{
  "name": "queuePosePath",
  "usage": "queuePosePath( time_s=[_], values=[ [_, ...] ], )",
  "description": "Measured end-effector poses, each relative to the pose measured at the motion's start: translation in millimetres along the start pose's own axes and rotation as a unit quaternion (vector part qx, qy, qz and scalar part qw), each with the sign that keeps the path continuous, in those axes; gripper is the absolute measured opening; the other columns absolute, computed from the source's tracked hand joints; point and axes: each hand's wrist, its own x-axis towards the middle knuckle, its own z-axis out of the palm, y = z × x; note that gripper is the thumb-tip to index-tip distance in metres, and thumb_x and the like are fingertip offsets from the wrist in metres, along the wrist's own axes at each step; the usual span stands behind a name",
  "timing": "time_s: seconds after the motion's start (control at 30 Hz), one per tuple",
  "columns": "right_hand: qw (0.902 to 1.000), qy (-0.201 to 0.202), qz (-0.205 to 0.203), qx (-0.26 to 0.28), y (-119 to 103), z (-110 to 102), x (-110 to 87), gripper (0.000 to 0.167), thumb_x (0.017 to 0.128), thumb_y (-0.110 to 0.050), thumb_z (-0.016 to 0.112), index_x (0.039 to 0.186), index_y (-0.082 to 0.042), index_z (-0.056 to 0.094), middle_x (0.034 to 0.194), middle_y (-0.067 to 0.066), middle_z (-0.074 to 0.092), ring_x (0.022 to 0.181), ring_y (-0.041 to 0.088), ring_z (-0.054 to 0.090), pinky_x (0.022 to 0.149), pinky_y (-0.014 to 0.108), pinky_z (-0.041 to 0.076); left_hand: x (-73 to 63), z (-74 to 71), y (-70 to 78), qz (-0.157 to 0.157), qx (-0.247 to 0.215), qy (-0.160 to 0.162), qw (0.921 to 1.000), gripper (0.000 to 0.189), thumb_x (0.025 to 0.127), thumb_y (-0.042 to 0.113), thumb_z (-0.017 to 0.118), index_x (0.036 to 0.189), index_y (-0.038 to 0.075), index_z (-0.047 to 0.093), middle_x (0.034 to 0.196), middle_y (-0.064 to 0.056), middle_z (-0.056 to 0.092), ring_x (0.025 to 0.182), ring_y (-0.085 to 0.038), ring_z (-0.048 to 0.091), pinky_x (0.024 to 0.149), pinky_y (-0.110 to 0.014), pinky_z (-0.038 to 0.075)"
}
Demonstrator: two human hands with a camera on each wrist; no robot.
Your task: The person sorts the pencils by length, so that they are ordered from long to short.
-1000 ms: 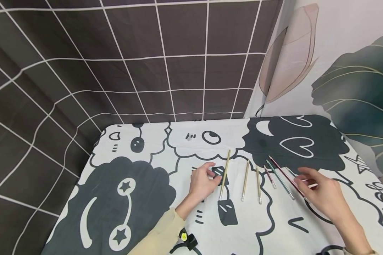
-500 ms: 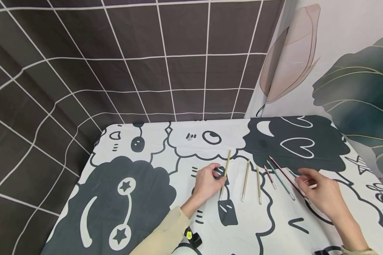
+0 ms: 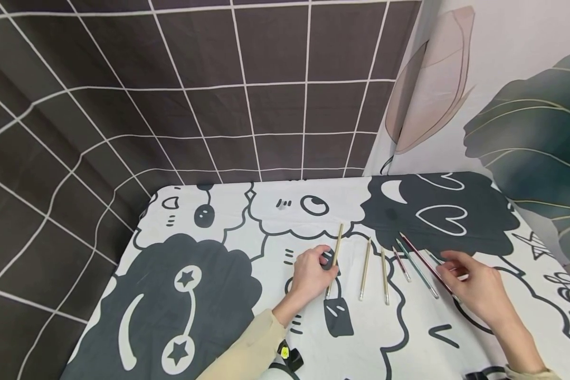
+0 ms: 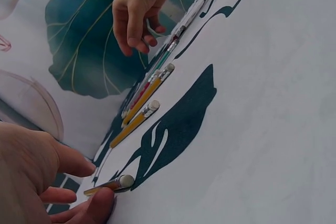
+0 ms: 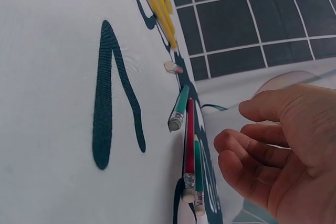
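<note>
In the head view, several eraser-tipped pencils lie in a spread-out row on the cloth. At the row's left end is a yellow pencil [image 3: 339, 241], with my left hand [image 3: 309, 275] right beside it. In the left wrist view the thumb [image 4: 101, 205] overlaps this pencil near its eraser end, the other fingers spread loosely apart. Farther right lie two more yellow pencils [image 3: 366, 270], a short red pencil [image 3: 401, 264] and a green pencil [image 3: 417, 268]. My right hand [image 3: 477, 289] hovers, loosely curled, over a long red pencil [image 5: 190, 145] and another green pencil [image 5: 198, 174].
A white cloth [image 3: 361, 338] with black cartoon drawings covers the table. Behind it hangs a dark grid-patterned curtain [image 3: 275, 105], and at the right a pale curtain [image 3: 494, 63] printed with large leaves. A black strap with a yellow spot [image 3: 291, 356] sits near my left sleeve.
My left hand has moved right, up to the leftmost yellow pencil. The right hand and the pencils have stayed where they were.
</note>
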Motion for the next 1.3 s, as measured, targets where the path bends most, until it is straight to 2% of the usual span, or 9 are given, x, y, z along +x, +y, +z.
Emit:
queuePosePath(
  time_s=[0.43,0.63,1.07,1.3],
  values=[
    [0.9998,-0.012,0.015,-0.004,-0.5,8.4,1.7,0.028,0.079,0.004,0.076,0.104,0.008,0.066,0.075,0.005,0.064,0.065,0.024,0.061,0.051,0.024,0.042,-0.3,4.5,3.5,-0.009,0.048,-0.002,0.9988,0.037,0.072,0.011,0.083,0.106,0.0,0.072,0.073,0.001,0.055,0.065,-0.015,0.053,0.059,-0.029,0.044],
    [0.9995,-0.021,0.024,-0.007,1.8,11.1,1.2,0.029,0.078,0.004,0.076,0.104,0.01,0.066,0.075,0.006,0.064,0.065,0.023,0.059,0.048,0.025,0.042,1.4,6.4,4.7,-0.018,0.057,-0.019,0.998,0.041,0.073,0.011,0.083,0.109,-0.002,0.071,0.073,0.002,0.053,0.062,-0.014,0.052,0.055,-0.027,0.042],
    [0.9994,-0.03,0.014,-0.008,5.3,12.7,3.7,0.026,0.076,0.005,0.077,0.1,0.008,0.068,0.075,0.004,0.062,0.063,0.015,0.053,0.051,0.023,0.04,2.9,9.9,5.2,-0.016,0.072,-0.02,0.9971,0.041,0.072,0.011,0.084,0.11,0.001,0.071,0.075,0.002,0.053,0.064,-0.015,0.053,0.055,-0.028,0.042],
    [0.9992,-0.034,0.015,-0.016,5.3,15.8,5.0,0.023,0.076,0.007,0.076,0.097,0.009,0.068,0.075,0.006,0.062,0.064,0.019,0.055,0.052,0.027,0.043,4.0,11.0,3.4,-0.006,0.075,-0.026,0.9969,0.037,0.073,0.008,0.082,0.108,0.001,0.072,0.072,0.001,0.054,0.063,-0.014,0.053,0.055,-0.028,0.043]
  ],
)
